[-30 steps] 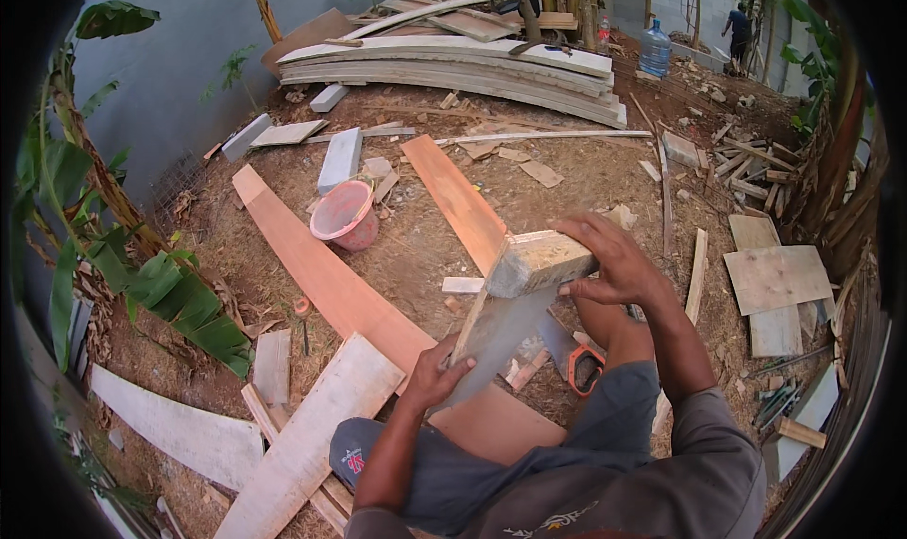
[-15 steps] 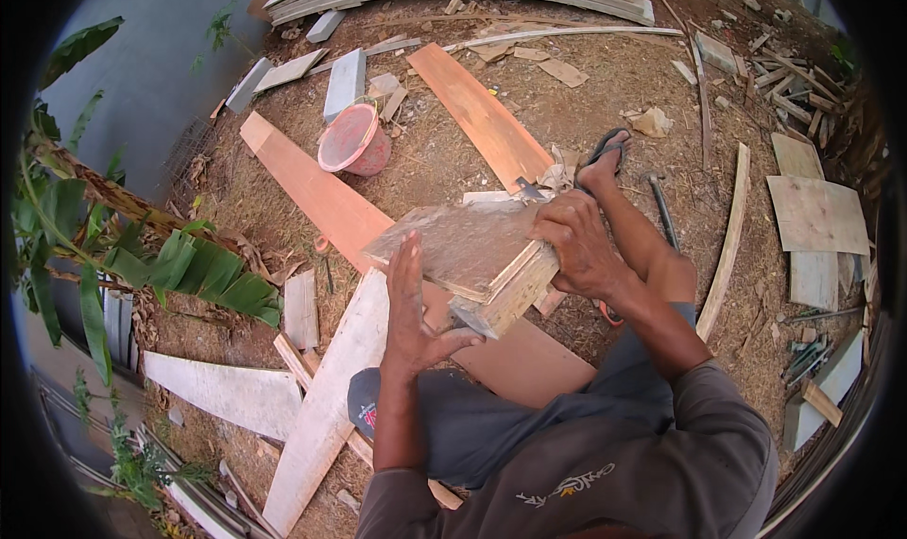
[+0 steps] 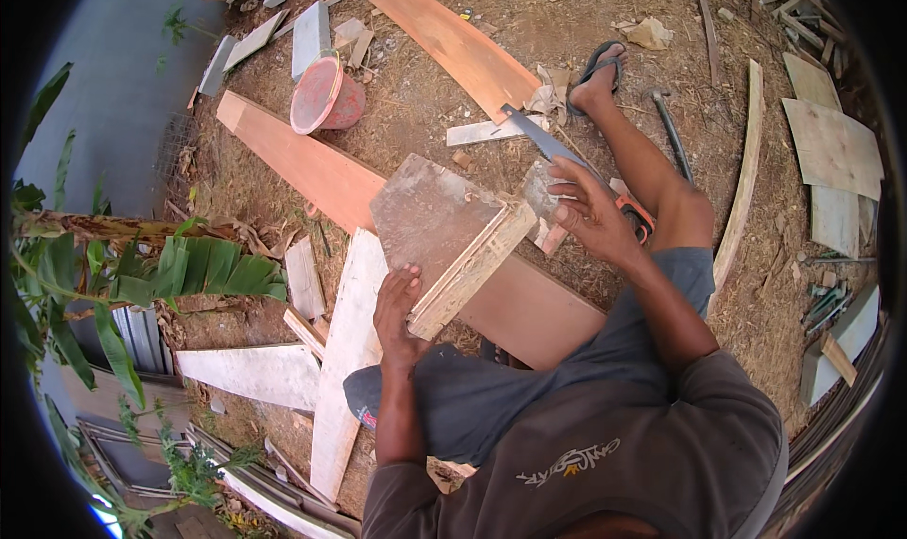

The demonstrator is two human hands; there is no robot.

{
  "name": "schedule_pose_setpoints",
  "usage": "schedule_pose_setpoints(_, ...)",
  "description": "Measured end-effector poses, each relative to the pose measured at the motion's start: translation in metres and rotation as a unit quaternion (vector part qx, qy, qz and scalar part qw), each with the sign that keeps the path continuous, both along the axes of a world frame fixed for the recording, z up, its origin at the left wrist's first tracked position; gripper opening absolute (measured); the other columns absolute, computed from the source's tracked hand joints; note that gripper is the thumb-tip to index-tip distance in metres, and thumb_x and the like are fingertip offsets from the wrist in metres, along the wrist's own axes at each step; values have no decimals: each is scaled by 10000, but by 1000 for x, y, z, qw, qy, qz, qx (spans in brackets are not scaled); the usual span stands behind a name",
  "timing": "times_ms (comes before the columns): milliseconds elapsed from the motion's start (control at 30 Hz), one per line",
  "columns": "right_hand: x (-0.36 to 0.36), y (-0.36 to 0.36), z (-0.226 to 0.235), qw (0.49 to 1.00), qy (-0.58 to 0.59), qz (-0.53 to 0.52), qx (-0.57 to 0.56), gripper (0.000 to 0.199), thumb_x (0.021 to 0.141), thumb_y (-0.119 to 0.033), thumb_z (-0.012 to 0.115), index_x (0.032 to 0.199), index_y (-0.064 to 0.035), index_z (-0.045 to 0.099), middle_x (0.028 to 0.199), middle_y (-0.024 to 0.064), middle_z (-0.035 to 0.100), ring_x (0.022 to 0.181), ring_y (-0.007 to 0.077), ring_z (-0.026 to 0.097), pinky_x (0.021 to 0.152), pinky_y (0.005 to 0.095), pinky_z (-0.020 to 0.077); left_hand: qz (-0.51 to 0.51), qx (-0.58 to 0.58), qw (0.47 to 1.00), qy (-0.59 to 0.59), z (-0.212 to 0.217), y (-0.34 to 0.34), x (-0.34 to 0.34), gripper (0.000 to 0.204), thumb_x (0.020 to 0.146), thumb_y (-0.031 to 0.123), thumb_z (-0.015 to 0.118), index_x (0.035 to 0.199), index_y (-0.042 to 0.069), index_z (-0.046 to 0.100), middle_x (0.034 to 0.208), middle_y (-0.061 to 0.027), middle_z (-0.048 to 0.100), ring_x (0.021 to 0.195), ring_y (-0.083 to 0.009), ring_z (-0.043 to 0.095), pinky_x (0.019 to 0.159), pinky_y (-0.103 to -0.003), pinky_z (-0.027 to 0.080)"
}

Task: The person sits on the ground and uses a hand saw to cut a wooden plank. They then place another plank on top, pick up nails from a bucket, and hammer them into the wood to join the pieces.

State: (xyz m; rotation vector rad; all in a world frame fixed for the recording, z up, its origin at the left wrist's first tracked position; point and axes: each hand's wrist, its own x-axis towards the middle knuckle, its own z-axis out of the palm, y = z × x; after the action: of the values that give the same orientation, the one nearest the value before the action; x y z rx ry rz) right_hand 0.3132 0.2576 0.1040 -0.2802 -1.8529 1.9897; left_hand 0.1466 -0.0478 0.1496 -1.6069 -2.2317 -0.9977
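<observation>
A weathered plywood piece (image 3: 425,213) with a rough pale wooden block (image 3: 477,267) along its edge is raised over my lap. My left hand (image 3: 399,320) grips its near left corner, fingers bent over the edge. Close to the far right end of the block, my right hand (image 3: 597,216) has its fingers spread; whether the fingertips touch the wood I cannot tell. Beyond that hand lies a handsaw (image 3: 540,135), its orange handle (image 3: 638,220) showing beside my right leg. Beneath the plywood, a long reddish plank (image 3: 302,166) crosses the ground.
A pink bucket (image 3: 326,95) stands at the far left, with an orange-brown board (image 3: 458,43) to its right. A hammer (image 3: 673,137) lies right of my leg. Whitish boards (image 3: 350,359) lie at the left near banana leaves (image 3: 203,274); plywood sheets (image 3: 831,147) are at the right.
The plywood and block have turned, bringing the block's long edge into view. My right hand has let go and spread its fingers; my left has moved down and closed on the near corner.
</observation>
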Motion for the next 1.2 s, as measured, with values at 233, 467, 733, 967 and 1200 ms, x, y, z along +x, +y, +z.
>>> schedule_pose_setpoints(233, -18, -26, -29, 920, -122, 166, -334, 748, 1026, -591, 493, 1556, -76, 372, 1415, 106, 553, 1054, 173, 674, 897, 386, 594, -29, -39, 998, -28, -19, -26, 13, 728, 611, 144, 919, 1270, 57, 625, 1335, -191, 648, 1301, -399, 589, 1156, -609, 359)
schedule_pose_setpoints(467, -15, -34, -50, 902, -294, 198, -245, 886, 928, -538, 688, 1553, -12, 346, 1459, 155, 490, 1257, 224, 540, 782, 380, 589, -59, -152, 987, -5, -47, -36, 38, 743, 581, 106, 884, 1285, 107, 647, 1375, -136, 631, 1336, -375, 557, 1166, -604, 349)
schedule_pose_setpoints(733, -6, -50, -92, 892, -293, 182, -291, 903, 889, -386, 762, 1581, -41, 297, 1451, 122, 463, 1247, 233, 505, 674, 361, 552, 26, -245, 968, 52, -69, -52, 41, 971, 614, 111, 894, 1490, 164, 478, 1556, -169, 439, 1445, -385, 416, 1189, -577, 318)
schedule_pose_setpoints(967, 13, -2, -95, 930, -214, 62, -291, 595, 925, -321, 720, 1423, -94, 487, 1055, -14, 615, 863, 57, 577, 538, 244, 438, 255, -388, 867, -180, -105, -49, -37, 1089, 769, 370, 867, 1605, 94, 226, 1616, -215, 318, 1461, -418, 366, 1179, -590, 310)
schedule_pose_setpoints(1200, 18, 20, -93, 968, -148, -23, -203, 500, 946, -302, 704, 1361, -93, 519, 972, -28, 600, 773, 45, 564, 545, 228, 446, 273, -418, 856, -135, -168, 13, -31, 883, 776, 421, 834, 1446, 34, 409, 1375, -231, 541, 1252, -388, 559, 1001, -479, 505)
